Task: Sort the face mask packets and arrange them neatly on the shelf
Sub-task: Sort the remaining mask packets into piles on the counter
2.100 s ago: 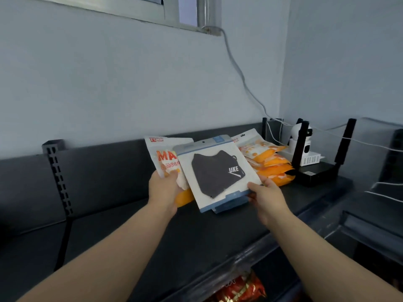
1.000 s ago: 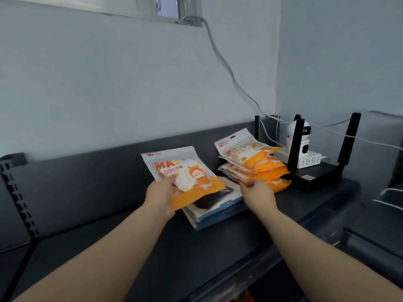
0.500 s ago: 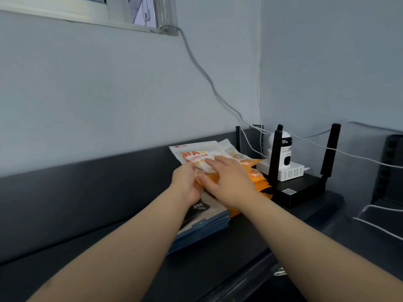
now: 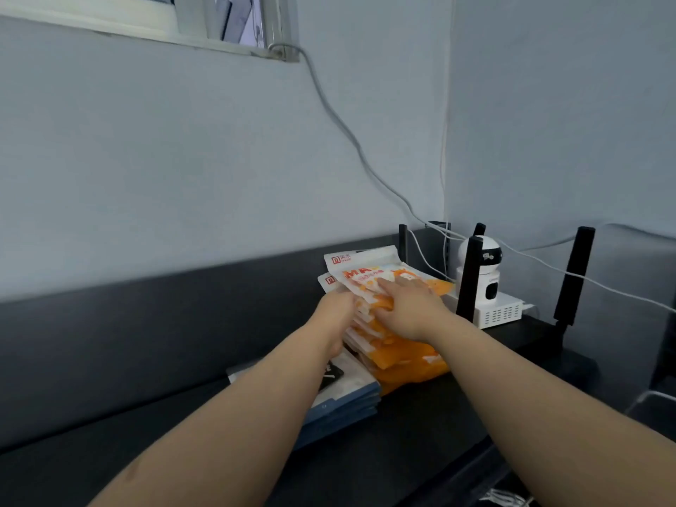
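Nearest you: blue-edged packets (image 4: 344,400), stacked flat on the shelf (image 4: 420,433). Behind them: orange packets (image 4: 398,356), piled. Your right hand (image 4: 411,309) lies flat, fingers spread, on the top packet; your left hand (image 4: 334,311) cups the pile's left edge. Two kinds sorted; edges want squaring. Beyond: router (image 4: 570,283), camera (image 4: 488,272).

Two pale grey-blue painted walls (image 4: 190,170) meet in a corner at the right. A white-framed window (image 4: 153,20) sits high at the top left, and a thin grey cable (image 4: 351,140) runs from its frame down the wall to the corner. Below stands a black metal shelf (image 4: 402,451) with a low dark back panel (image 4: 146,323). The light is dim, cool and even
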